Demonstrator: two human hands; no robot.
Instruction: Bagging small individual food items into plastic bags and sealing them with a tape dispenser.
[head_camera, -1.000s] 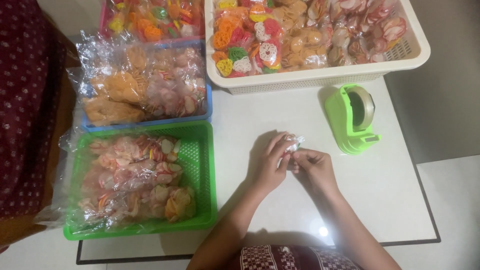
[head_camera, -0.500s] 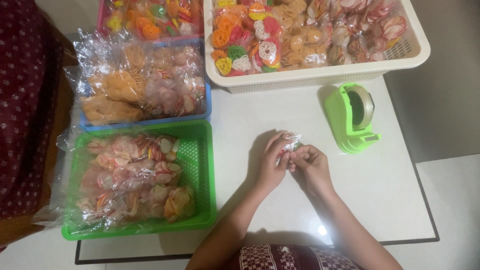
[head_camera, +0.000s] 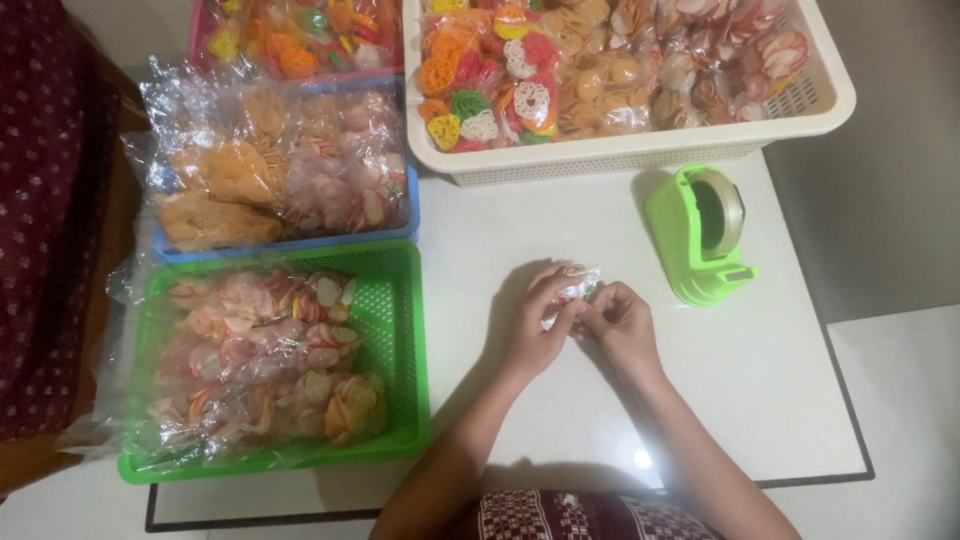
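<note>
Head view: both hands (head_camera: 585, 320) unmoved, still pinching small packet (head_camera: 573, 291).

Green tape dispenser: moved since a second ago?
No. The green tape dispenser sits in the same spot below the white basket, right of both hands; only the camera view shifted slightly.

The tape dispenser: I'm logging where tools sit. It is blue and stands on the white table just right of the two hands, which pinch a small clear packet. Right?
Not quite: the tape dispenser is green, not blue, as the head view shows. The rest holds: it stands on the white table just right of the left hand and right hand, which pinch a small clear packet.
</note>
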